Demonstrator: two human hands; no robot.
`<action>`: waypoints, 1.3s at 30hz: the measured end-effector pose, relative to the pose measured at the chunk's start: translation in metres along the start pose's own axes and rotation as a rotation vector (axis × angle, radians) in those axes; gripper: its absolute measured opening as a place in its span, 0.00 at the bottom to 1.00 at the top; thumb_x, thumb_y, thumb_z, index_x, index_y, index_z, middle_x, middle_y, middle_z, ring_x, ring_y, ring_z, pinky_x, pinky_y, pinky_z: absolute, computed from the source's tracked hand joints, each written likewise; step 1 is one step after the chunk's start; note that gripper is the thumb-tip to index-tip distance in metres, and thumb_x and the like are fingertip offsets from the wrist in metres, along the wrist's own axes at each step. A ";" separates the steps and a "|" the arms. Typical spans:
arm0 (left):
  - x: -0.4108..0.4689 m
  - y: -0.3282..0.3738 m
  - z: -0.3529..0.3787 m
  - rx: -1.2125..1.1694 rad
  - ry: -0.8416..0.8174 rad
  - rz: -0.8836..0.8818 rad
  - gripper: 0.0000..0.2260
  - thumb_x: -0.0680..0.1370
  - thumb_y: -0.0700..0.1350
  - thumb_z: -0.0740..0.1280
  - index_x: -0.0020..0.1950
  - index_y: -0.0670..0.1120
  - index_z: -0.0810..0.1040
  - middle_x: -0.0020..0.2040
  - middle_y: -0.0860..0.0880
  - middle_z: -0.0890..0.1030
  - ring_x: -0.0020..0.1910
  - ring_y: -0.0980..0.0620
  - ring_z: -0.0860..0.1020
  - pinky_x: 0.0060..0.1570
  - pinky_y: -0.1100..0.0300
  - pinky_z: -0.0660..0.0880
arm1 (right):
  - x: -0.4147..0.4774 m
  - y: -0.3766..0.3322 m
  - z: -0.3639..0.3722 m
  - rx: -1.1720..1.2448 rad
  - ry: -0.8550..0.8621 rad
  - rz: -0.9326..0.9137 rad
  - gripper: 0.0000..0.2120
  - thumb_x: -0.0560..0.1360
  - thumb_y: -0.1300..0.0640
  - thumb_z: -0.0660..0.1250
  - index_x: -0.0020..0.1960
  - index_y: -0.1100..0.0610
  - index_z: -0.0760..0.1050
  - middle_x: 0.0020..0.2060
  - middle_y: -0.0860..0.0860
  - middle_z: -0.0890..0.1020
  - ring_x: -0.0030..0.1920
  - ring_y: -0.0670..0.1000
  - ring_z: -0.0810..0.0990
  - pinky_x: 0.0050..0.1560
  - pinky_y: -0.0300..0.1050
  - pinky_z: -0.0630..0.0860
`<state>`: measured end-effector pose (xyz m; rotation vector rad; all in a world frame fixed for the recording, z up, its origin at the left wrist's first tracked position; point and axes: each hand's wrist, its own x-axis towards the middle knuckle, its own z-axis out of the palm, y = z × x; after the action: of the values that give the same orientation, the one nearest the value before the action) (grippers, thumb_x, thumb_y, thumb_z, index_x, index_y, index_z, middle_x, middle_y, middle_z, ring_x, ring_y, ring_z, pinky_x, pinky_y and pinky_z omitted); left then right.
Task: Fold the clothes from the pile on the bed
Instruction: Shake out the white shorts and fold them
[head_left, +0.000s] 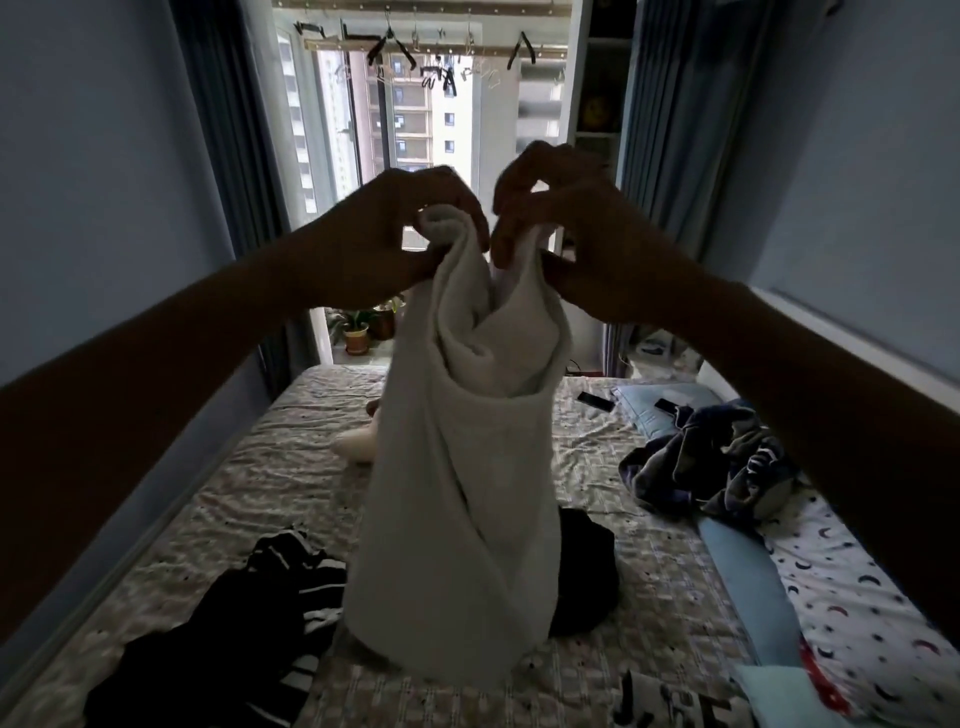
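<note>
Fabric of the white garment (462, 493) looks soft, thick and fairly light, drooping in loose folds below both hands down to the bed (234, 457). Left hand (384, 244) and right hand (571, 244) each pinch its bunched top edge, close together; spreading to corners or shoulders would likely flatten it. Backlight hides finger detail, and the garment's type is unclear.

1. Window (415, 130) with a hanger rail (431, 48), behind and above the fingers (452, 192).
2. Potted plants (358, 327), below the fingers and slightly to their left.
3. Phone (595, 400) and blue pillow (644, 410), lower, to their right.
</note>
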<state>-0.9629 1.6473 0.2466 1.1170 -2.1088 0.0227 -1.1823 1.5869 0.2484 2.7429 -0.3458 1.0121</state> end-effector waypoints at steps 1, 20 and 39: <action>0.001 0.005 0.003 -0.077 -0.002 -0.008 0.14 0.72 0.56 0.65 0.56 0.55 0.75 0.57 0.43 0.79 0.57 0.47 0.78 0.57 0.51 0.75 | 0.002 -0.003 0.001 0.044 0.029 -0.005 0.10 0.69 0.65 0.68 0.45 0.52 0.79 0.54 0.54 0.76 0.58 0.52 0.73 0.57 0.57 0.71; -0.014 -0.013 0.062 -0.693 -0.160 -0.226 0.10 0.75 0.43 0.65 0.47 0.56 0.83 0.47 0.61 0.83 0.52 0.62 0.80 0.52 0.67 0.75 | -0.083 -0.010 -0.011 0.544 -0.254 0.373 0.23 0.70 0.42 0.70 0.63 0.45 0.74 0.69 0.42 0.66 0.70 0.43 0.67 0.60 0.44 0.77; -0.052 -0.043 0.029 -0.364 -0.266 -0.234 0.22 0.76 0.54 0.67 0.64 0.41 0.74 0.59 0.45 0.79 0.58 0.53 0.78 0.57 0.63 0.76 | -0.056 -0.013 0.000 0.092 -0.691 0.396 0.31 0.59 0.29 0.68 0.56 0.46 0.80 0.55 0.45 0.76 0.51 0.42 0.74 0.54 0.46 0.77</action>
<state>-0.9311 1.6483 0.1805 1.1800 -2.0810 -0.6264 -1.2200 1.6078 0.2100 3.0976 -0.9917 0.0893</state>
